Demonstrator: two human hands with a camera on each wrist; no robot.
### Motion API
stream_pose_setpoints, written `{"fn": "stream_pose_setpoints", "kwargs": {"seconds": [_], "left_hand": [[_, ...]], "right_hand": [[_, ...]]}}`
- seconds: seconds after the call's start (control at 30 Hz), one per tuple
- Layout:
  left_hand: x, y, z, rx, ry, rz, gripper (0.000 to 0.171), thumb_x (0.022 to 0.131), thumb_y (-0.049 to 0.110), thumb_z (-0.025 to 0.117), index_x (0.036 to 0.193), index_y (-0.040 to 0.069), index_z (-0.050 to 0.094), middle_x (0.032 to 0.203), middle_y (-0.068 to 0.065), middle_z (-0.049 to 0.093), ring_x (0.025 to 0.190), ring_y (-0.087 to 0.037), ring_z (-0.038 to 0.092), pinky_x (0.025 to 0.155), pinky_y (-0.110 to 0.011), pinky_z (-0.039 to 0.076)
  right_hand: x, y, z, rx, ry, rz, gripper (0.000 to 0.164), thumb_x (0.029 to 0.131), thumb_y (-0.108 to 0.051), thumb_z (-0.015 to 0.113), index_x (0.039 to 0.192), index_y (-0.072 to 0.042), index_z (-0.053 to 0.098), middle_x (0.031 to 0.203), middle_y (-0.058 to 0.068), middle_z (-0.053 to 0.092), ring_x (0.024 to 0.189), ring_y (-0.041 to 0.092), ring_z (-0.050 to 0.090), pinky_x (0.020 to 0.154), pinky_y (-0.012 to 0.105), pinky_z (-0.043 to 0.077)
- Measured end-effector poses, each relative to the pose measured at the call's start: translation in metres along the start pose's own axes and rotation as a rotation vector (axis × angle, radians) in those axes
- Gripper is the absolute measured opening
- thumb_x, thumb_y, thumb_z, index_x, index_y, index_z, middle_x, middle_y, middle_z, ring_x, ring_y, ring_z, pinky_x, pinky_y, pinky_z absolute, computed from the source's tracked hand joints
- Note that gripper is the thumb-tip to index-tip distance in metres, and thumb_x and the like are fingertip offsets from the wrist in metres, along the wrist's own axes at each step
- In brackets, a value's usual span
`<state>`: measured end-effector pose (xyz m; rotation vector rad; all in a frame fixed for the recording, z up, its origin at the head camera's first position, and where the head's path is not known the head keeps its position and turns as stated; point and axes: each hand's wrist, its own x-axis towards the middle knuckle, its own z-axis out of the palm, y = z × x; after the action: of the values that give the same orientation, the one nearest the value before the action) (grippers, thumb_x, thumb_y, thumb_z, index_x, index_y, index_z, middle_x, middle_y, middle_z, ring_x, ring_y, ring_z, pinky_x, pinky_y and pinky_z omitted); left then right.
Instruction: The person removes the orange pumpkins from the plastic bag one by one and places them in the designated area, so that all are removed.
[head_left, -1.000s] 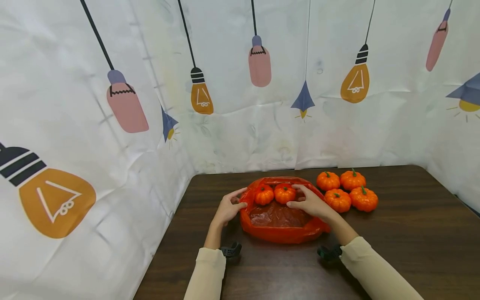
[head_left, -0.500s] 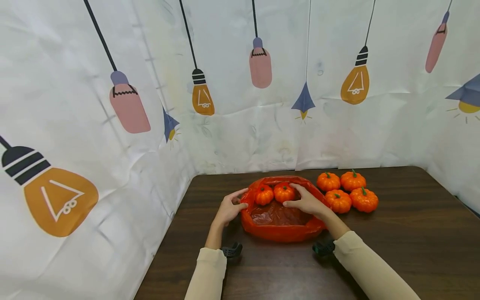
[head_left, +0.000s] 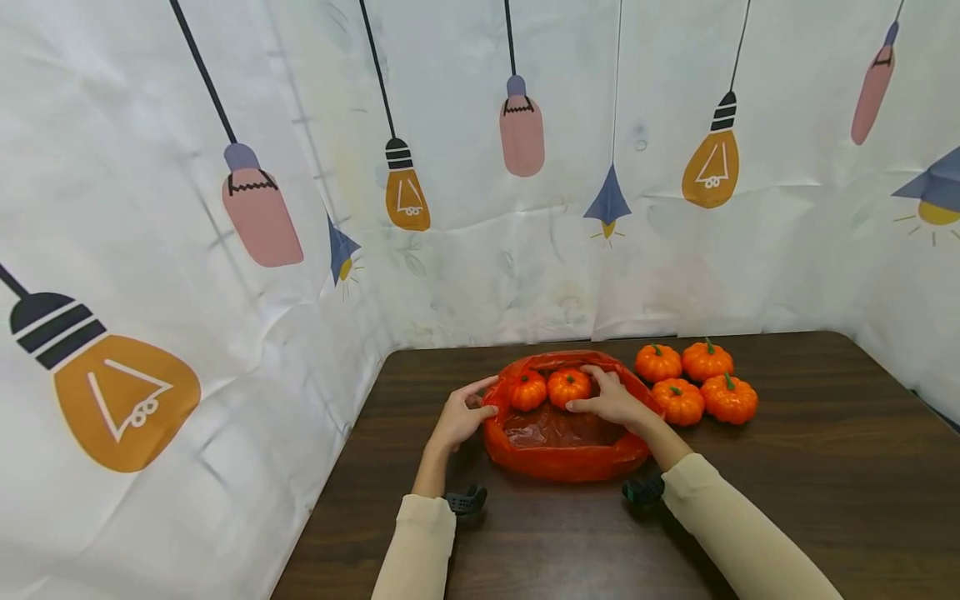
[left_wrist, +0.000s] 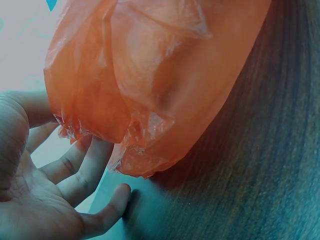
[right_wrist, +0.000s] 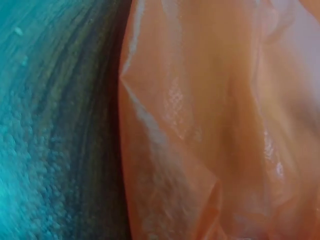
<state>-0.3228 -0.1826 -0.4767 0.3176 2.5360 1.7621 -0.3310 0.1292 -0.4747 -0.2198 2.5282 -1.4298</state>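
Observation:
A red plastic bag point(head_left: 566, 467) lies with its mouth wide open on the dark wooden table. Inside, at the far side, two small orange pumpkins sit side by side: a left pumpkin point(head_left: 528, 391) and a right pumpkin point(head_left: 568, 387). My left hand point(head_left: 459, 418) grips the bag's left rim, thumb on the inner side; the left wrist view shows its fingers point(left_wrist: 95, 165) at the crumpled film. Reaching over the right rim, my right hand point(head_left: 617, 404) holds the right pumpkin between thumb and fingers. Only bag film point(right_wrist: 200, 125) and tabletop show in the right wrist view.
Several more orange pumpkins point(head_left: 678, 402) stand in a cluster just right of the bag. A white patterned sheet point(head_left: 487, 267) hangs behind the table and along its left side. Bare brown tabletop point(head_left: 825, 467) extends to the right and in front.
My right forearm has shifted a little to the left, and the bag's right side has drawn inward slightly. The left hand and both pumpkins in the bag have hardly moved.

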Motion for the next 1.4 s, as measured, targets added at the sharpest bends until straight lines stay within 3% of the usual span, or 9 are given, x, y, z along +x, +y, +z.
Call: {"fn": "stream_pose_setpoints", "kwargs": {"seconds": [0.33,0.63,0.83,1.1,1.4], "left_hand": [[0.000,0.000,0.001,-0.003,-0.011,0.005,0.054,0.090,0.006,0.073,0.141,0.022,0.065,0.083,-0.010,0.062,0.060,-0.015,0.046,0.052,-0.026,0.037],[0.002,0.000,0.001,0.006,-0.005,0.001,0.054,0.090,0.007,0.073,0.140,0.025,0.065,0.080,-0.008,0.059,0.065,-0.017,0.050,0.056,-0.028,0.040],[0.002,-0.001,0.002,0.002,-0.004,0.000,0.054,0.090,0.006,0.073,0.140,0.024,0.065,0.080,-0.008,0.059,0.068,-0.017,0.051,0.059,-0.028,0.043],[0.002,0.000,0.000,0.009,-0.005,-0.001,0.054,0.090,0.006,0.073,0.141,0.023,0.064,0.083,-0.011,0.063,0.059,-0.016,0.045,0.052,-0.027,0.036],[0.003,-0.001,0.001,0.008,0.005,-0.005,0.054,0.090,0.006,0.073,0.140,0.023,0.065,0.089,-0.014,0.067,0.066,-0.018,0.052,0.055,-0.028,0.039]], "right_hand": [[0.005,0.006,0.004,0.089,0.014,-0.011,0.085,0.087,-0.027,0.082,0.149,-0.007,0.028,0.146,0.028,0.042,0.128,0.037,0.049,0.110,0.054,0.039],[0.006,0.007,0.004,0.086,0.058,-0.034,0.075,0.086,-0.024,0.083,0.140,-0.008,0.034,0.128,0.022,0.052,0.112,0.031,0.054,0.098,0.043,0.043],[0.003,0.006,0.004,0.090,0.068,-0.065,0.074,0.086,-0.021,0.083,0.139,-0.006,0.035,0.128,0.023,0.051,0.096,0.026,0.054,0.087,0.033,0.045],[-0.006,0.004,-0.001,0.112,0.064,-0.102,0.074,0.086,-0.014,0.082,0.143,-0.006,0.036,0.141,0.027,0.047,0.113,0.033,0.056,0.096,0.042,0.049],[-0.015,0.004,-0.007,0.132,0.063,-0.101,0.074,0.085,-0.016,0.084,0.144,-0.012,0.039,0.145,0.026,0.044,0.121,0.038,0.057,0.101,0.049,0.051]]}}
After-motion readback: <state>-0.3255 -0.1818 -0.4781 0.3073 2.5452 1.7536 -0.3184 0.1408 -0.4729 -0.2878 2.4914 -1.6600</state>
